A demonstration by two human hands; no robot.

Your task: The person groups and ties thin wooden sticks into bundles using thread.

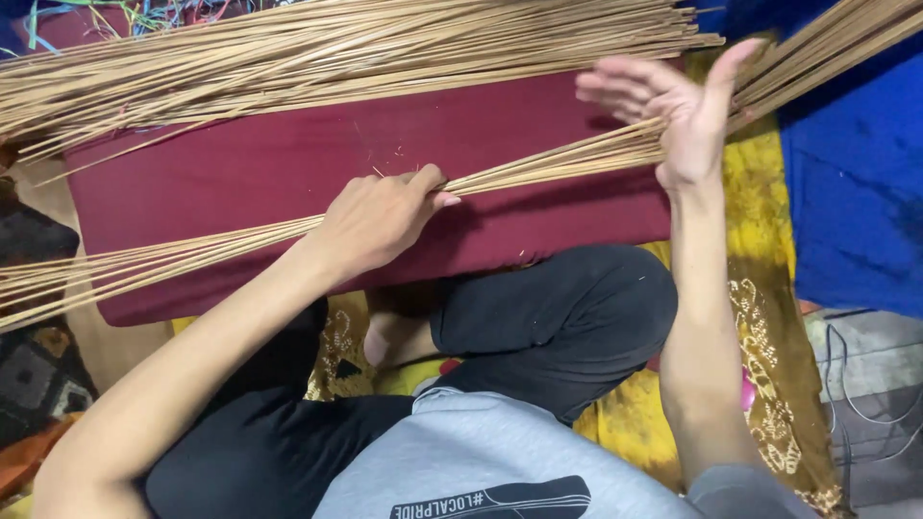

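Overhead, from the head cam: a person is seen seated cross-legged, dark trousers and grey shirt at the near edge.

A thin bundle of long tan sticks is laid across a maroon cushion, running from near left up toward far right. The left hand is closed over this bundle approx. mid-cushion, knuckles up, fingers curled round the sticks w/ thumb tip showing on the right side. The right hand is held open, fingers spread and pointing left, palm up; the heel of the palm is touching the bundle's right part near the cushion's right edge. Nothing is pinched by it.

A much bigger pile of the same sticks is spread along the far edge of the cushion, well apart from the left hand, fanning toward the left. More sticks are seen at far right, just behind the right hand.

Under the cushion and legs, a yellow patterned cloth is laid out; a blue cloth is beside it at right. Grey cables are seen near right. A patterned rug is visible at near left.
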